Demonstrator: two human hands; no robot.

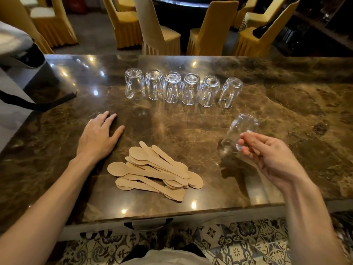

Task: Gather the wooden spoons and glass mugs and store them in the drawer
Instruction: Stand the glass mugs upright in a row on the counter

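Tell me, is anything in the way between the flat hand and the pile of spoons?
No. The left hand lies flat on the table, and the spoons sit just beside it toward the person. Only bare tabletop shows between them. The mugs stand farther back, out of the way.

Held glass mug (pixel 241 131): outline smeared by motion blur; handle masked by the fingertips (pixel 246 144) of the right hand (pixel 271 159). Lower wooden spoons (pixel 152 172) buried in the pile, count not determinable. Both forearms cut at the frame's bottom edge. Drawer front (pixel 149 223) only partly glimpsed under the counter edge (pixel 210 215).
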